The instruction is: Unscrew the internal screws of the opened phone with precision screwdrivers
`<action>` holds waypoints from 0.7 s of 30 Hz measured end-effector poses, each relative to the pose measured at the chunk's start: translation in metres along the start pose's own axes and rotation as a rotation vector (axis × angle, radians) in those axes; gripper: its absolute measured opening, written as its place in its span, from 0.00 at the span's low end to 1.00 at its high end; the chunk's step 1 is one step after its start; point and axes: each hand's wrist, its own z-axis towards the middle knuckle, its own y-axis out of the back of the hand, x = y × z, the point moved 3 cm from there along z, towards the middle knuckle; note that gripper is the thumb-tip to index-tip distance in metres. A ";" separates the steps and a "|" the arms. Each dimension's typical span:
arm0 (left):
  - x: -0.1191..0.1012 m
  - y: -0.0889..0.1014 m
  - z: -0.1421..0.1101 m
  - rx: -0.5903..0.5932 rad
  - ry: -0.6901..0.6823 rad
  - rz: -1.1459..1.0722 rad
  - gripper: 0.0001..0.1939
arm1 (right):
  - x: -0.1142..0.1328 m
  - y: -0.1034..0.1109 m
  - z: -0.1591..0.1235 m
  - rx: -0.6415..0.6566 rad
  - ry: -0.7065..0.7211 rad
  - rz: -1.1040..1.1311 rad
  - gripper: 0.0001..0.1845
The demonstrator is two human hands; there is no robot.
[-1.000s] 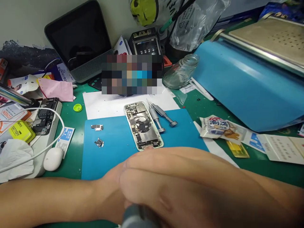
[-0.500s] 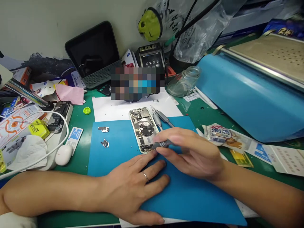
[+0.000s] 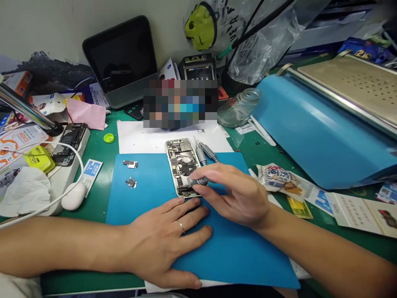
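Grip of the left hand (image 3: 169,240), lower centre of frame: fingers spread flat on the blue mat (image 3: 248,256), fingertips just below the opened phone (image 3: 182,165). Right hand (image 3: 237,192), right of centre: thumb and finger pinching a grey tool (image 3: 201,181) over the phone's lower end; tip contact cannot be told. Mat, left to right: two small circuit parts (image 3: 131,182), left of centre; phone, mid-frame; two grey screwdrivers (image 3: 201,155) just beside its right edge.

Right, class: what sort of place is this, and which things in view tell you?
Probably a phone repair workplace: there's an opened phone with its insides showing, two screwdrivers lying beside it, and small loose parts on the blue mat.
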 end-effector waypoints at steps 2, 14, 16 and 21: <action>0.000 0.000 0.000 -0.003 0.006 0.002 0.38 | -0.002 -0.002 -0.004 -0.012 -0.033 0.046 0.39; 0.000 -0.001 0.000 -0.034 -0.031 0.012 0.38 | 0.000 -0.005 -0.004 0.012 -0.108 0.169 0.40; 0.001 -0.001 0.000 -0.041 -0.037 0.022 0.38 | 0.001 -0.005 -0.002 0.022 -0.075 0.141 0.38; 0.001 -0.002 0.001 -0.041 -0.043 0.025 0.38 | 0.003 -0.005 0.002 0.046 -0.023 0.078 0.35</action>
